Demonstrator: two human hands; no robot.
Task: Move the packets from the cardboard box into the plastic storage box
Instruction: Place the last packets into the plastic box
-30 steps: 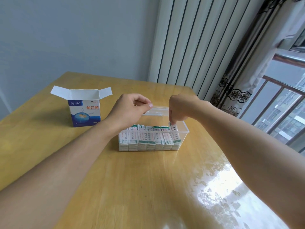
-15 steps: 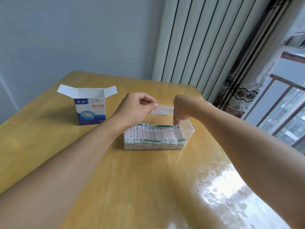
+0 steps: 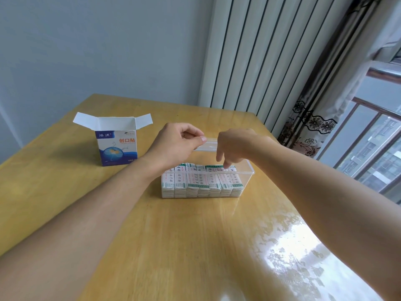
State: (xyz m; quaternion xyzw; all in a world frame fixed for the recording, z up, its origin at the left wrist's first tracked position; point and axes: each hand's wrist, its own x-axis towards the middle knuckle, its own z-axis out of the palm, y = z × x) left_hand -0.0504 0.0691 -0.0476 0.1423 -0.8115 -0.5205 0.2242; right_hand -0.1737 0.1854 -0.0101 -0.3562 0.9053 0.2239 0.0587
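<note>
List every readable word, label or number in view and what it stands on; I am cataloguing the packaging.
"创口贴", orange, on the front of the cardboard box.
"海洪", white on the blue band at that box's top left; blurred, so uncertain.
Small print at the box's bottom edge: too small to read.
Printing on the packets in the plastic storage box: too blurred to read.

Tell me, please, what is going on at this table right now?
A person is filling a clear plastic storage box with packets from the cardboard box, which stands open to the left. The left hand pinches the box's clear hinged lid at the back, holding it up. The right hand reaches down, fingertips on the rightmost packets. The storage box looks nearly full, one tight row.
</note>
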